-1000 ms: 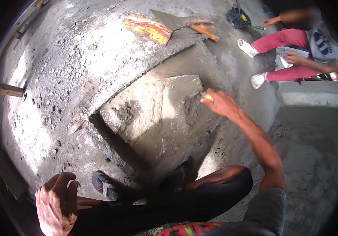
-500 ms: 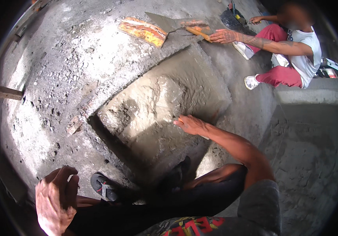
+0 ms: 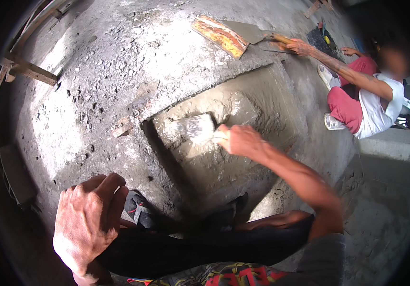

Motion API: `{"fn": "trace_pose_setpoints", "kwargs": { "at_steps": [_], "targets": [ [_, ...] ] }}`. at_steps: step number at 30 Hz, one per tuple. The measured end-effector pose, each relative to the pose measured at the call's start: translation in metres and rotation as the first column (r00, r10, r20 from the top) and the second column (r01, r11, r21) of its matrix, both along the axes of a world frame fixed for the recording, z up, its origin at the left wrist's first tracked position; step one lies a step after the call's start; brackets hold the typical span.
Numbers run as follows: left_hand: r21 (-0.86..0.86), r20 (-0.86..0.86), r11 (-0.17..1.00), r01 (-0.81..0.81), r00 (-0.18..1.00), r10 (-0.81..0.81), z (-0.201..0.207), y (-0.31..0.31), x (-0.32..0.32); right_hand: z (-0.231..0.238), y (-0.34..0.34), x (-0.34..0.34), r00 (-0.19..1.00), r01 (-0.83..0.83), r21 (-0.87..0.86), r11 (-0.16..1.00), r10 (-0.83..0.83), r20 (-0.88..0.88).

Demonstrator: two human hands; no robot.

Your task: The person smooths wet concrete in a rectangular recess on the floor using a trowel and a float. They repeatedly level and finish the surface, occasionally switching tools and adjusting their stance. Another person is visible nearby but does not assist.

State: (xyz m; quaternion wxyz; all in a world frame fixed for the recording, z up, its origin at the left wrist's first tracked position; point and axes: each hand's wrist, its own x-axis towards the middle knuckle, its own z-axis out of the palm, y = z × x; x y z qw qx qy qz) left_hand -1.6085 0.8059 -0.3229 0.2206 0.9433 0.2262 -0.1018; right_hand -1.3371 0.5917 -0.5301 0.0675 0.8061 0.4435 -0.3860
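My right hand (image 3: 243, 141) is closed round the handle of a trowel. The trowel's flat, bright blade (image 3: 195, 127) lies against wet grey cement mix (image 3: 224, 107) in a shallow rectangular trough (image 3: 166, 155). Motion slightly smears the blade. At the lower left, my left hand (image 3: 90, 217) hangs above the ground near my knee, its fingers curled in and nothing visible in them. A co-worker's hand (image 3: 302, 47) at the upper right grips the wooden handle (image 3: 281, 38) of another trowel, whose grey blade (image 3: 245, 31) rests beside a streaked orange-and-yellow board (image 3: 220, 36).
The co-worker (image 3: 372, 95) sits beyond the trough's right side, by a black bucket (image 3: 321, 39). Gravel (image 3: 107, 62) litters the rough floor. A small wood block (image 3: 122, 127) lies by the trough's left corner. Timber pieces (image 3: 33, 70) stand at the upper left. My sandalled foot (image 3: 140, 209) is beside the trough.
My right hand has moved slightly up and right in view, and the trowel blade now shows on the mix. My left hand appears higher and further right. The whole view has shifted.
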Motion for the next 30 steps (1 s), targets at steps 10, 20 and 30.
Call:
{"fn": "trace_pose_setpoints", "kwargs": {
  "at_steps": [10,20,30],
  "targets": [
    [-0.039,-0.069,0.998,-0.058,0.996,0.055,-0.003,0.010,-0.007,-0.026,-0.053,0.009,0.993,0.055,-0.093,0.994,-0.044,0.113],
    [-0.003,0.015,1.000,-0.022,1.000,0.022,-0.005,0.009,-0.008,0.000,-0.019,-0.040,0.999,0.013,0.201,0.980,-0.005,-0.041],
    [-0.013,-0.015,1.000,-0.023,1.000,0.022,-0.002,0.008,-0.014,-0.051,-0.050,-0.014,0.996,-0.036,0.051,0.998,0.031,0.082]
  ]
}}
